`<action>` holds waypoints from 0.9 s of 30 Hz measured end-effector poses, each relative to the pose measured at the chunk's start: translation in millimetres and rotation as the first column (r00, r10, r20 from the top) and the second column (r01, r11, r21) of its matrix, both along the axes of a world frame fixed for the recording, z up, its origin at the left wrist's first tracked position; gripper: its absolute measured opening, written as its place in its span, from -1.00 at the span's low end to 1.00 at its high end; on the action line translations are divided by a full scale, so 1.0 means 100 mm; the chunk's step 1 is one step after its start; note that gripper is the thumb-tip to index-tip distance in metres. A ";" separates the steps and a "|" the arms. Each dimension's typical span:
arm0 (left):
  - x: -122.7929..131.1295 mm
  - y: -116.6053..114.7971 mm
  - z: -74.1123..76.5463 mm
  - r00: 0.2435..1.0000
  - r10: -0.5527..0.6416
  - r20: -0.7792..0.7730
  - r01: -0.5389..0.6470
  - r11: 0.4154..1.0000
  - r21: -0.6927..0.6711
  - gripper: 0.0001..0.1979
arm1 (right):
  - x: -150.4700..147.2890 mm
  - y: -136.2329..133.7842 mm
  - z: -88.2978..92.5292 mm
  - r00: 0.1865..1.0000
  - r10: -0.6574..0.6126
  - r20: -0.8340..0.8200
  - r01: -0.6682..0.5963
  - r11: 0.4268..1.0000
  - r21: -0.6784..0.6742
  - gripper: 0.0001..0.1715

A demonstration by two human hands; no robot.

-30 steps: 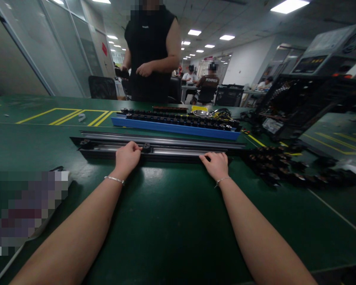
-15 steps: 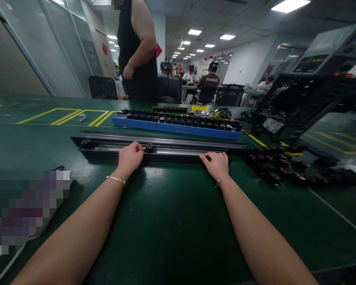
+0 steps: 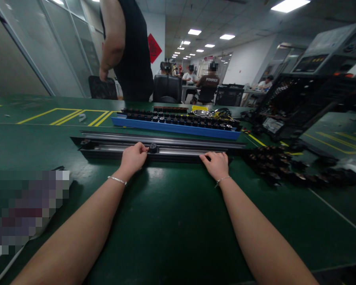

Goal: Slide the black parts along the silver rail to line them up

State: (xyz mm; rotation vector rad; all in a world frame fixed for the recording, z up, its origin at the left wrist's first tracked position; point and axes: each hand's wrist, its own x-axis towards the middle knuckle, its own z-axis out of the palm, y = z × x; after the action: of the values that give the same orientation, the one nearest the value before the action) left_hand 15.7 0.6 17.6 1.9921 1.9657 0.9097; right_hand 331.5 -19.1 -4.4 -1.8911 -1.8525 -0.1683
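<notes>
A long black rail (image 3: 184,157) with a shiny metal inner channel lies across the green table in front of me. My left hand (image 3: 134,158) is closed, its fingertips against a small black round part (image 3: 153,148) seated in the channel; how firmly it grips cannot be seen. Toward the right end, my right hand (image 3: 216,163) holds the near wall of the rail, thumb in front and fingers over the edge. Another black round part (image 3: 85,143) sits in the channel's left end. Right behind lies a second dark rail (image 3: 166,140).
Farther back is a blue rail (image 3: 175,128) with rows of black parts. A pile of black parts (image 3: 273,164) lies to the right, near a large black machine (image 3: 296,103). A blurred-out flat object (image 3: 29,209) is at left. A person (image 3: 130,51) stands behind the table.
My left hand has moved slightly right along the channel, and the black round part has slid right with it. My right hand stays in place. The standing person has moved left.
</notes>
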 end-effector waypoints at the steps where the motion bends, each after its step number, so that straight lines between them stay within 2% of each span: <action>1: 0.00 0.00 0.00 1.000 -0.005 -0.009 0.005 1.000 0.003 -0.92 | 0.00 0.00 0.00 1.000 0.000 -0.003 0.000 1.000 -0.005 -0.53; 27: 0.13 -0.07 0.07 0.978 -0.123 -0.168 0.129 0.991 0.023 -0.88 | -0.02 0.00 0.01 1.000 0.010 0.008 -0.010 1.000 -0.008 -0.55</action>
State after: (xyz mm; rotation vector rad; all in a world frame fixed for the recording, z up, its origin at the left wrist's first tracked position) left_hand 28.6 -6.8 24.3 2.2499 1.8906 0.7745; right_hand 329.8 -19.2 -3.9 -1.8887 -1.8709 -0.1655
